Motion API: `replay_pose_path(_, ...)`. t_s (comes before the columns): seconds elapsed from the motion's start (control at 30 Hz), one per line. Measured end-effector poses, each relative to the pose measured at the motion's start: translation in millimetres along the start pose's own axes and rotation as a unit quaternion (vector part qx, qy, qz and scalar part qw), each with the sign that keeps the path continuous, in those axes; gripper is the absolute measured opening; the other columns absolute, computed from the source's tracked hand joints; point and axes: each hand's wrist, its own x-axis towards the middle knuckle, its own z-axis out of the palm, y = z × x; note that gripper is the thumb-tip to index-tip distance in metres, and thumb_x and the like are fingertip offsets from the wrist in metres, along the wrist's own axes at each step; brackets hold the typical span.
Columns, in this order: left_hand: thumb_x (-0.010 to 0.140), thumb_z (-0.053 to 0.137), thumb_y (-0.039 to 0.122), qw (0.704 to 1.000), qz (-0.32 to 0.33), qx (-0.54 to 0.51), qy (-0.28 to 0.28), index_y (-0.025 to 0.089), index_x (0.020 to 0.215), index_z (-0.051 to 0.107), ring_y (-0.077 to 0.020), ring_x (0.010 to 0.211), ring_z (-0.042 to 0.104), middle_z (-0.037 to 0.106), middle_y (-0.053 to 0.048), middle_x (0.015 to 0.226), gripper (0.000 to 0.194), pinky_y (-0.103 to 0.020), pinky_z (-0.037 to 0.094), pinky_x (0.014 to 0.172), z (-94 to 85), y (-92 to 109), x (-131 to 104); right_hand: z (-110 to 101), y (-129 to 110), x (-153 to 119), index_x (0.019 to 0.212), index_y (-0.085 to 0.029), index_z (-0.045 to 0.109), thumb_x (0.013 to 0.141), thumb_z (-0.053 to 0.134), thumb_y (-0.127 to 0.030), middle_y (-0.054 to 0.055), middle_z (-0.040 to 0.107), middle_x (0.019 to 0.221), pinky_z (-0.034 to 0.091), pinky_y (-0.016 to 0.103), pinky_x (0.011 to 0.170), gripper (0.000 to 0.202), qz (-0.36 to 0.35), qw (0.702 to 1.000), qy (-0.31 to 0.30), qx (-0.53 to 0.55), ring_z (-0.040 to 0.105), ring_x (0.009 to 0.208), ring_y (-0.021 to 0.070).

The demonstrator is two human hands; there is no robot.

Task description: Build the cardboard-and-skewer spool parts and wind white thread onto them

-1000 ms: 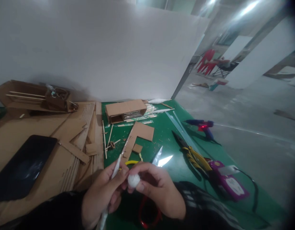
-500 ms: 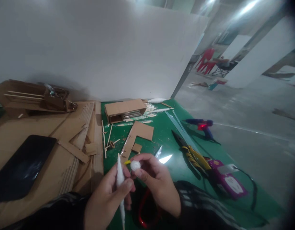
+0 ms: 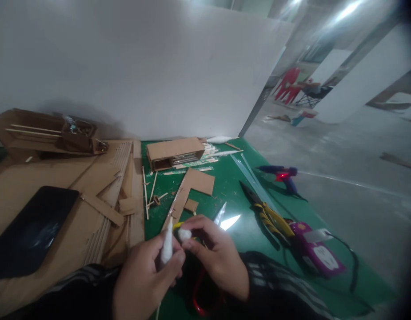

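Note:
My left hand (image 3: 150,271) is closed around a thin stick wrapped in white fibre (image 3: 167,244), thick in the middle and tapering to a bare tip that points up. Close to its right, my right hand (image 3: 218,255) pinches a small white fluffy ball (image 3: 184,235) between thumb and fingers. A thin strand between the two cannot be made out. Scissors (image 3: 220,213) lie under my right hand, blades pointing away and red handle loop below. Two more white wrapped sticks (image 3: 221,139) rest at the back of the green table (image 3: 225,191).
Pliers (image 3: 272,218), a glue gun (image 3: 281,173) and a purple power strip (image 3: 317,249) lie at the right. Cardboard pieces (image 3: 200,180) and a cardboard box (image 3: 175,153) are ahead. A black tablet (image 3: 35,231) lies left, before a cardboard model (image 3: 48,133).
The wrapped stick has tilted, its lower end now largely hidden by my left hand. My right hand and the white ball have shifted slightly left and down, closer to the stick.

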Motion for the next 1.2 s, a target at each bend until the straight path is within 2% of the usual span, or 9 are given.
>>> replay_pose_path(0.13,0.083,0.057,0.042,0.99,0.056,0.1,0.078,0.021,0.075,0.063,-0.0177,0.057,0.057,0.061,-0.001,0.061,0.023,-0.024,0.038,0.054,-5.4,7.6,-3.8,-4.1,-0.8,3.1,0.094,-0.021,0.069,0.08,0.074,-0.026,0.006,0.067,0.097,0.05,0.032,0.083,0.017,-0.003,0.999,-0.034,-0.017,0.064,0.091,0.0193)
replay_pose_path(0.17,0.082,0.058,0.041,0.987,0.069,0.12,0.081,0.022,0.076,0.065,-0.0187,0.059,0.057,0.062,-0.002,0.062,0.022,-0.025,0.037,0.055,-7.8,8.5,-3.7,-4.7,-1.5,3.5,0.094,-0.021,0.069,0.079,0.075,-0.026,0.006,0.068,0.098,0.049,0.032,0.084,0.017,-0.004,0.999,-0.048,-0.017,0.064,0.092,0.0196)
replay_pose_path(0.37,0.087,0.055,0.042,0.967,0.115,0.225,0.032,0.024,0.08,0.065,-0.021,0.068,0.06,0.068,-0.002,0.072,0.022,-0.026,0.036,0.061,-24.6,12.1,2.5,-6.4,-6.4,2.5,0.094,-0.019,0.07,0.078,0.076,-0.024,0.005,0.07,0.095,0.05,0.029,0.082,0.018,0.016,0.993,-0.108,0.038,0.064,0.088,0.0173)
replay_pose_path(0.57,0.086,0.06,0.032,0.948,0.183,0.258,0.034,0.025,0.079,0.065,-0.0208,0.074,0.06,0.068,-0.001,0.078,0.01,-0.026,0.036,0.065,-28.3,11.5,4.0,-5.4,-2.2,1.1,0.086,-0.017,0.073,0.072,0.079,-0.02,0.0,0.068,0.086,0.049,0.023,0.075,0.015,0.113,0.967,-0.143,0.179,0.062,0.076,0.0113)
replay_pose_path(0.67,0.083,0.063,0.028,0.952,0.176,0.247,0.027,0.024,0.075,0.063,-0.0198,0.072,0.06,0.067,0.0,0.076,0.009,-0.025,0.036,0.064,-30.7,11.6,5.5,-5.6,2.8,-1.1,0.086,-0.019,0.074,0.069,0.082,-0.016,-0.001,0.071,0.086,0.05,0.021,0.075,0.019,0.155,0.947,-0.144,0.242,0.064,0.075,0.0092)
replay_pose_path(0.8,0.082,0.064,0.033,0.976,0.13,0.175,0.016,0.022,0.076,0.062,-0.0171,0.063,0.058,0.063,0.001,0.067,0.013,-0.024,0.038,0.06,-31.3,8.7,9.6,-5.0,3.0,-4.5,0.085,-0.018,0.074,0.068,0.082,-0.011,-0.003,0.072,0.076,0.05,0.018,0.067,0.02,0.167,0.936,-0.128,0.283,0.065,0.066,0.0066)
replay_pose_path(0.9,0.083,0.062,0.043,0.997,0.077,0.024,-0.018,0.019,0.079,0.059,-0.0139,0.058,0.054,0.057,0.002,0.064,0.024,-0.022,0.042,0.055,-26.1,4.6,11.2,-2.0,-0.2,-6.5,0.085,-0.018,0.073,0.068,0.082,-0.01,-0.003,0.072,0.073,0.05,0.016,0.063,0.022,0.16,0.93,-0.112,0.311,0.064,0.062,0.0058)
replay_pose_path(1.03,0.082,0.06,0.055,0.988,0.027,-0.137,-0.074,0.018,0.084,0.053,-0.0107,0.052,0.05,0.051,0.004,0.061,0.038,-0.021,0.047,0.049,-16.8,0.7,11.3,1.7,-3.1,-6.8,0.095,-0.02,0.072,0.071,0.081,-0.015,0.001,0.073,0.085,0.052,0.024,0.071,0.027,0.127,0.929,-0.119,0.327,0.068,0.074,0.0118)
replay_pose_path(1.2,0.076,0.061,0.065,0.972,0.013,-0.219,-0.089,0.018,0.086,0.049,-0.0091,0.045,0.05,0.052,0.005,0.061,0.049,-0.022,0.049,0.043,-8.9,-4.2,12.1,-0.7,-8.8,-3.3,0.103,-0.024,0.075,0.073,0.079,-0.014,0.001,0.064,0.093,0.052,0.024,0.074,0.032,0.066,0.946,-0.119,0.295,0.067,0.081,0.0126)
